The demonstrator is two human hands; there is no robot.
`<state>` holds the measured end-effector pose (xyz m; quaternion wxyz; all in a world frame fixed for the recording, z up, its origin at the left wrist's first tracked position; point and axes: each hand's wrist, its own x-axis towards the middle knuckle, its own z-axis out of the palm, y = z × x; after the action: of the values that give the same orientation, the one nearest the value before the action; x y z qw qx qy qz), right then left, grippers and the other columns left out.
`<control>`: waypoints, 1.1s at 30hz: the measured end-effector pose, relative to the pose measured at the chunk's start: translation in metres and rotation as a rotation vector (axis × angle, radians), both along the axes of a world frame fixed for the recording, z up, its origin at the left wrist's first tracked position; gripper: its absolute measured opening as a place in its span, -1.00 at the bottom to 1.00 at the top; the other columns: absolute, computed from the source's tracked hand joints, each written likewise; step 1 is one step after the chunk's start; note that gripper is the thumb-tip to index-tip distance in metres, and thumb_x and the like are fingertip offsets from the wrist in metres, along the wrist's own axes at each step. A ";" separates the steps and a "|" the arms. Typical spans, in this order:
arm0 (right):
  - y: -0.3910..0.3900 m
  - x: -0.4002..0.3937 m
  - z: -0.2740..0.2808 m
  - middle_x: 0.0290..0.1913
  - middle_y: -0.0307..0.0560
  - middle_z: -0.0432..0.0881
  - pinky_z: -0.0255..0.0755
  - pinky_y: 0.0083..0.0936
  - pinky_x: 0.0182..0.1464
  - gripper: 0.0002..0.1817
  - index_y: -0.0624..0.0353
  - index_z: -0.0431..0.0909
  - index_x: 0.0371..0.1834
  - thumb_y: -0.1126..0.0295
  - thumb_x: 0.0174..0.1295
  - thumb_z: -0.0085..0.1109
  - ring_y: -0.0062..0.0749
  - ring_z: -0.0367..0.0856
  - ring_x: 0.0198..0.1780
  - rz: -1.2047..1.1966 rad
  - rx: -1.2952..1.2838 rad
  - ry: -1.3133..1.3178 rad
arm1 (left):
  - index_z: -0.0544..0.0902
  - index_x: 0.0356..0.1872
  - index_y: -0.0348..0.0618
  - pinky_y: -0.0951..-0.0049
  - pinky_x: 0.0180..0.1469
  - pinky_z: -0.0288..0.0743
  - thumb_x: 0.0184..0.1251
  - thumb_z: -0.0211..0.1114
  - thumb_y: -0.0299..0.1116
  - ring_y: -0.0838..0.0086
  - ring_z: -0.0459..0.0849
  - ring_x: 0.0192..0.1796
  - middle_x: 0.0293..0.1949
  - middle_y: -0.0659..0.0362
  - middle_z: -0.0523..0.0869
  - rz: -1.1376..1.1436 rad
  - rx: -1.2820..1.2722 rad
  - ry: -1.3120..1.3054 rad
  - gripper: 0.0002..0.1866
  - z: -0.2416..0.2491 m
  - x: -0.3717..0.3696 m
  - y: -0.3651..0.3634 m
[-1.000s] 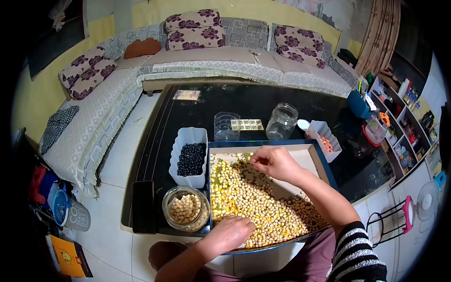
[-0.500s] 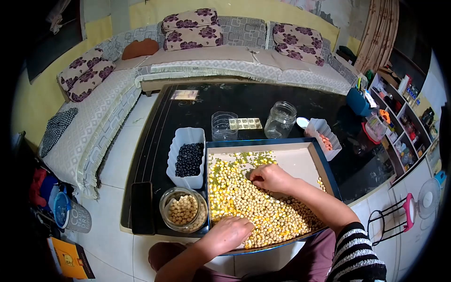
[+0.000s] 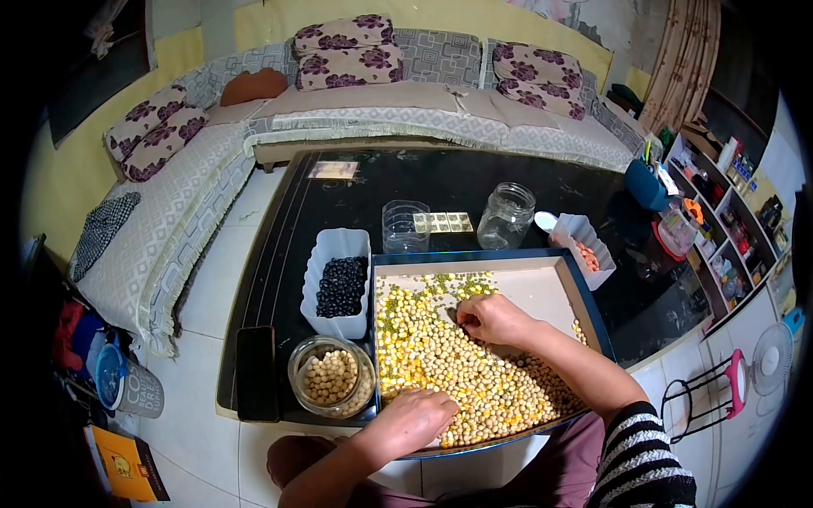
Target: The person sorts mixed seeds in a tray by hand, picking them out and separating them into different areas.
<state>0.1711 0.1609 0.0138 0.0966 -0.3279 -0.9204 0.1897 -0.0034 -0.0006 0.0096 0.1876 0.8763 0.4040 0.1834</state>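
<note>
A shallow box (image 3: 603, 326) with a dark blue rim holds mixed pale soybeans (image 3: 487, 372), yellow-and-white corn kernels (image 3: 402, 317) and small green beans (image 3: 440, 286). Over the middle of the spread, my right hand (image 3: 495, 322) is closed in a pinch, its fingertips among the soybeans and kernels. Near the box's front left corner, my left hand (image 3: 413, 421) rests low on the beans with fingers bunched and curled. Whatever either hand's fingertips hold is hidden. Left of the box stands a glass jar (image 3: 360, 372) of soybeans, beside a clear plastic tub (image 3: 313, 288) of black beans.
On the black table (image 3: 576, 190) behind the box are a cut plastic container (image 3: 405, 229), an uncovered glass jar (image 3: 506, 218) and a white lid (image 3: 545, 221). A tub (image 3: 593, 229) holds reddish beans at right. A dark phone (image 3: 257, 372) lies at the left edge.
My right hand has shifted very slightly to the right over the beans. The left hand stays in the same place.
</note>
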 end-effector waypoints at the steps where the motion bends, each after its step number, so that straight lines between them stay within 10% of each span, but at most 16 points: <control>1: 0.000 0.000 0.001 -0.35 0.02 0.59 0.45 -0.33 -0.17 -0.85 0.22 0.53 -0.39 0.52 -0.11 0.12 -0.10 0.56 -0.26 -0.012 -0.014 -0.007 | 0.48 -0.49 -0.16 0.25 -0.24 0.45 0.19 0.11 -0.32 0.20 0.59 -0.34 -0.47 0.11 0.53 0.001 -0.001 0.003 -0.85 0.001 0.000 0.000; 33: 0.013 -0.003 0.002 -0.38 0.02 0.58 0.45 -0.38 -0.19 -0.82 0.23 0.56 -0.42 0.51 -0.18 0.17 -0.16 0.57 -0.30 -0.023 -0.047 -0.013 | 0.47 -0.50 -0.17 0.25 -0.29 0.46 0.18 0.11 -0.35 0.21 0.60 -0.37 -0.47 0.10 0.53 -0.003 0.031 -0.030 -0.86 -0.007 0.001 0.000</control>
<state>0.1680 0.1736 0.0155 0.0853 -0.3418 -0.9125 0.2080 -0.0029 -0.0002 0.0022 0.1805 0.8767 0.3971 0.2026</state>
